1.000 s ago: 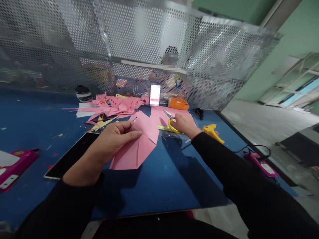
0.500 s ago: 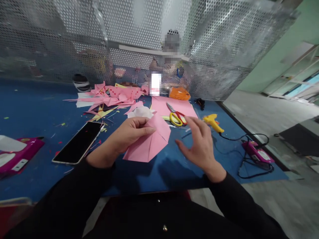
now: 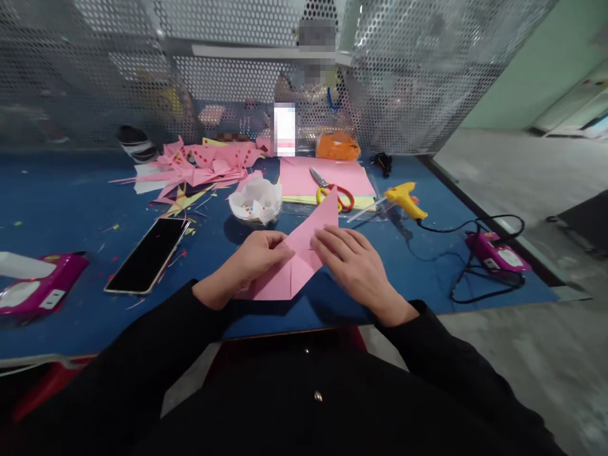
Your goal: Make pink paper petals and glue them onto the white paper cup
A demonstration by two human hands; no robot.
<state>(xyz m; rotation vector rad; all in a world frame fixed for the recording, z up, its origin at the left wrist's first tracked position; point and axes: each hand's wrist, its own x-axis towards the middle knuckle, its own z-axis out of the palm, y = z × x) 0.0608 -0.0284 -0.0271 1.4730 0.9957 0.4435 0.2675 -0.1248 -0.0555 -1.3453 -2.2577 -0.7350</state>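
Note:
A folded sheet of pink paper is held just above the near edge of the blue table, with creases across it and one pointed corner sticking up. My left hand pinches its left side between thumb and fingers. On the right side, my right hand is closed against the paper, fingers on its front face and the thumb hidden. Behind the paper lie scissors with red and yellow handles, partly covered by the raised corner. A bowl lined with white tissue stands beyond my left hand.
Pink sheets lie behind, near an orange packet. A yellow glue gun trails a cord to a purple power strip. Leftward are a phone, paper scraps and another purple power strip. A perforated screen stands behind.
My right hand, open and apart from the paper before, has come left onto its right side. The paper has turned, its corner now pointing up. The bowl shows more fully.

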